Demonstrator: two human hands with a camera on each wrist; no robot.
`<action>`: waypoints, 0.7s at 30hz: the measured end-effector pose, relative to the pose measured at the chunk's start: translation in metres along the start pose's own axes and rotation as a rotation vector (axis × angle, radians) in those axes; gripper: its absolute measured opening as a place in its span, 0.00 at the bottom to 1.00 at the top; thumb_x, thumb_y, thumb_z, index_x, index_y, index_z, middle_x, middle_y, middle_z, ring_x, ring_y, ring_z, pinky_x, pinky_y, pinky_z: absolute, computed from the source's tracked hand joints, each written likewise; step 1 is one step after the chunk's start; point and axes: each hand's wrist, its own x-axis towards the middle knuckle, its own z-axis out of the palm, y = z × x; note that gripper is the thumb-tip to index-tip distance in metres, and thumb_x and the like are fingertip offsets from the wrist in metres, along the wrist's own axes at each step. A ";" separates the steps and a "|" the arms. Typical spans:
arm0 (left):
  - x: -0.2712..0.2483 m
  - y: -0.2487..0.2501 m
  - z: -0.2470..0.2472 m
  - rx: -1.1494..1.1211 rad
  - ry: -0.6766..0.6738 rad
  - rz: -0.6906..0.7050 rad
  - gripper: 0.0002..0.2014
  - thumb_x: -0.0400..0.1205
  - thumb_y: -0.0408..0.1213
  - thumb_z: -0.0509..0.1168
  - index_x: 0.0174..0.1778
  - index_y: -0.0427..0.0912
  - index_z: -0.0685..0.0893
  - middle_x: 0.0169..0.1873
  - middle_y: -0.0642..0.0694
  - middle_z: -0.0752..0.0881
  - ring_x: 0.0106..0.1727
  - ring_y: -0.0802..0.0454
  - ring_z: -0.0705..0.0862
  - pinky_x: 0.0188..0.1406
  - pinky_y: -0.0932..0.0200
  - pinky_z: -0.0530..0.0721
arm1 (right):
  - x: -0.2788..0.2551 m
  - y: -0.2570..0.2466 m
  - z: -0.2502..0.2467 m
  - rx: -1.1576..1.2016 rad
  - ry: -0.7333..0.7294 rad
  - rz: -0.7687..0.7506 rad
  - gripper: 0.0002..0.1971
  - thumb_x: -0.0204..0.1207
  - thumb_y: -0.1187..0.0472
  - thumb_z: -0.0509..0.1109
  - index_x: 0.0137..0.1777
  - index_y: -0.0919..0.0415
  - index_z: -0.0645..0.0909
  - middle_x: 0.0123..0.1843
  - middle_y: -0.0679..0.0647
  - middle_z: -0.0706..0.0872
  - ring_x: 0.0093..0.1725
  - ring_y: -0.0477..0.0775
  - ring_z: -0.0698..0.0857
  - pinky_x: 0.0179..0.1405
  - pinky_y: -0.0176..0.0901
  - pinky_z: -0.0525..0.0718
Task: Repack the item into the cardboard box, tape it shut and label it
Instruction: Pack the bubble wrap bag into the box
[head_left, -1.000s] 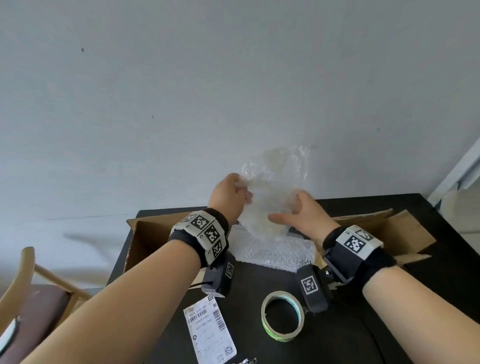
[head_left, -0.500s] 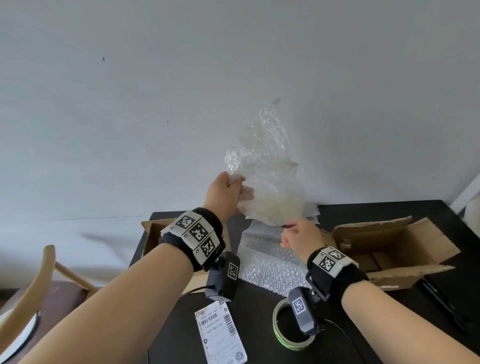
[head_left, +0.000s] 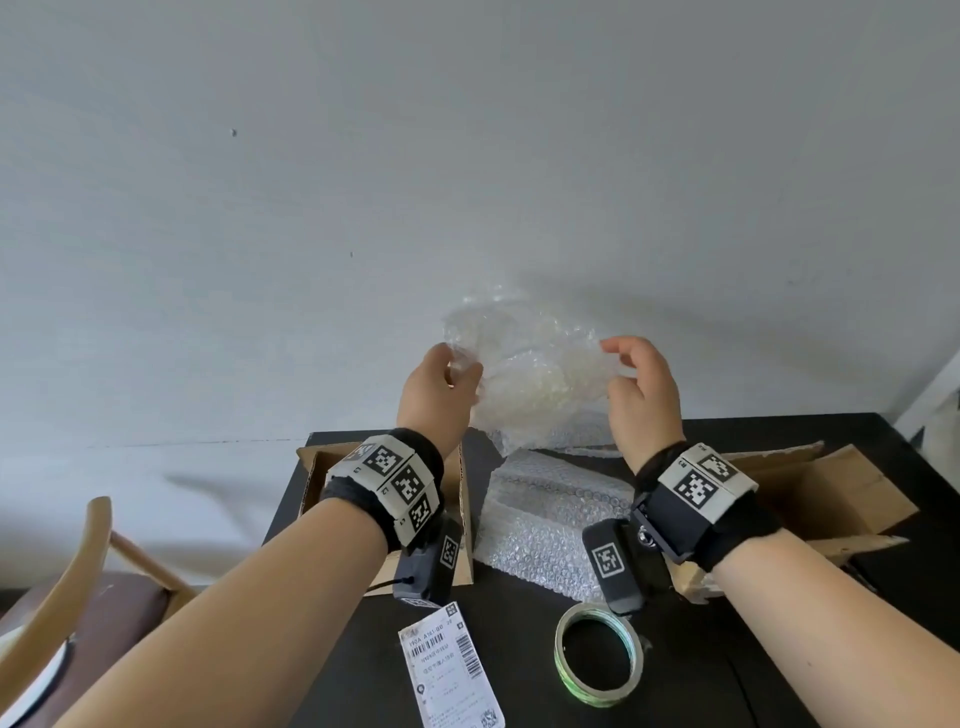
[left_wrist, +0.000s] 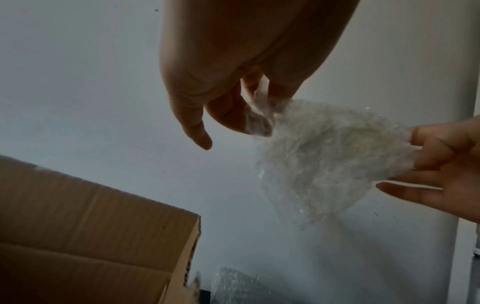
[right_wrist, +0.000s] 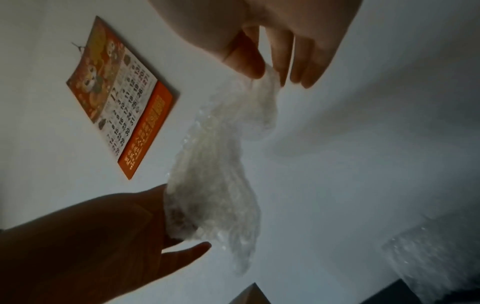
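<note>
Both hands are raised above the far edge of the black table (head_left: 519, 649), stretching a crumpled sheet of clear bubble wrap (head_left: 535, 379) between them in front of the pale grey wall. The left hand (head_left: 434, 397) pinches the sheet's left edge between thumb and curled fingers, the little finger hanging loose and straight in the left wrist view. The right hand (head_left: 644, 389) pinches the right edge between thumb and forefinger, its other fingers relaxed and slightly spread. The sheet sags in the middle and its lower part hangs toward the table without clearly touching it. Whether anything is wrapped inside it cannot be told. Below the hands a second, flat piece of bubble wrap (head_left: 545, 519) lies on the table between two open brown cardboard boxes: one (head_left: 317, 478) at the left under the left wrist, the other (head_left: 831, 488) at the right with its flaps spread. Nearer the person, a white shipping label printed with barcodes (head_left: 449, 670) lies flat on the table, and just right of it a roll of clear tape with a greenish rim (head_left: 597, 654) lies on its side. A pale wooden chair with a brown seat (head_left: 88, 587) stands left of the table. In the right wrist view an orange wall calendar (right_wrist: 119, 96) hangs on the wall.
</note>
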 end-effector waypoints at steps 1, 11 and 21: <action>-0.001 -0.001 -0.002 0.030 0.014 0.036 0.09 0.83 0.40 0.61 0.43 0.37 0.73 0.34 0.47 0.78 0.32 0.54 0.76 0.29 0.66 0.72 | 0.001 0.000 0.001 -0.032 0.029 -0.050 0.22 0.72 0.80 0.52 0.59 0.64 0.79 0.64 0.52 0.76 0.71 0.55 0.72 0.73 0.49 0.68; -0.007 0.008 -0.021 0.078 -0.001 0.224 0.10 0.80 0.25 0.58 0.50 0.38 0.83 0.40 0.48 0.83 0.43 0.49 0.79 0.41 0.62 0.70 | -0.002 -0.032 0.022 -0.328 -0.164 -0.365 0.37 0.73 0.53 0.72 0.80 0.58 0.61 0.83 0.56 0.59 0.83 0.58 0.55 0.80 0.51 0.55; -0.013 0.015 -0.048 0.011 -0.064 0.325 0.09 0.82 0.27 0.59 0.51 0.40 0.83 0.37 0.57 0.81 0.42 0.54 0.79 0.40 0.73 0.74 | -0.010 -0.061 0.036 -0.107 -0.286 -0.106 0.29 0.72 0.62 0.75 0.72 0.52 0.70 0.67 0.48 0.78 0.62 0.43 0.76 0.58 0.32 0.71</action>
